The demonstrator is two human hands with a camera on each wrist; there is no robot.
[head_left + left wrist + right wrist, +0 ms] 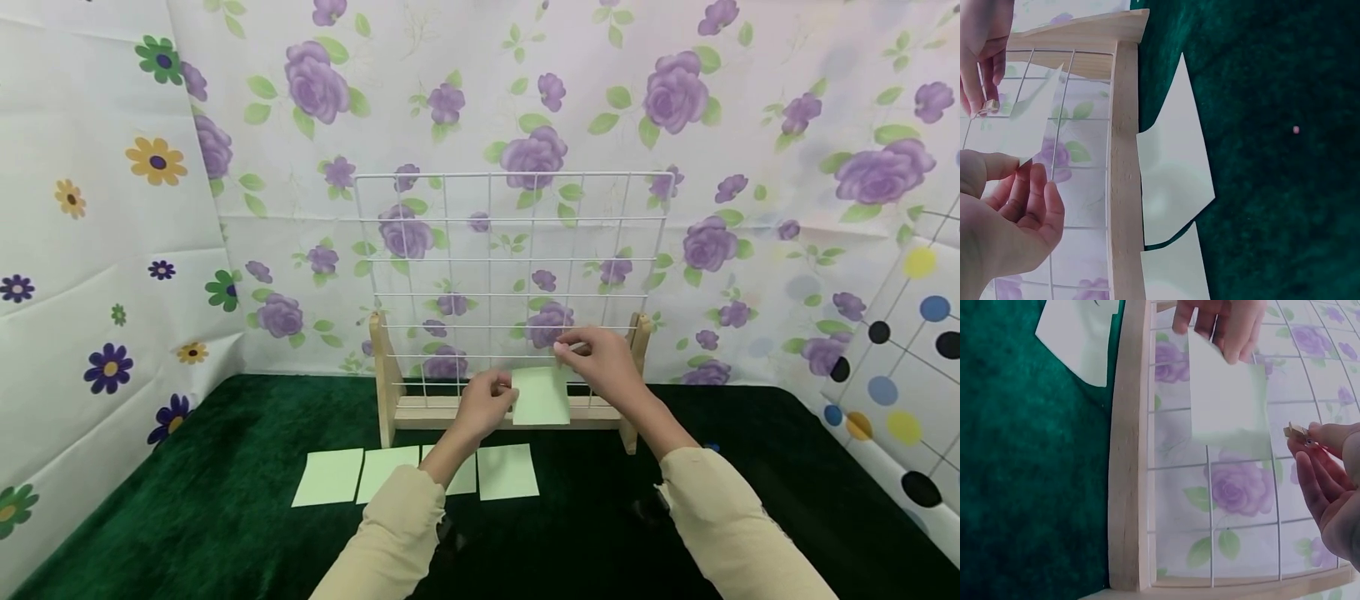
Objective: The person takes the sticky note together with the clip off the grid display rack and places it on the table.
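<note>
My left hand pinches the left edge of a pale green square of paper between thumb and fingers. The paper is held up in front of the lower part of a white wire grid. To the right, close by the paper's top right corner, my right hand pinches a small wooden clothespin between thumb and forefinger. In the right wrist view the clothespin is apart from the paper, in front of the wires.
Wooden feet and a wooden bar hold the grid upright. Several more pale green paper squares lie in a row on the dark green cloth before the stand. A small pink speck lies on the cloth. Flowered sheeting hangs behind.
</note>
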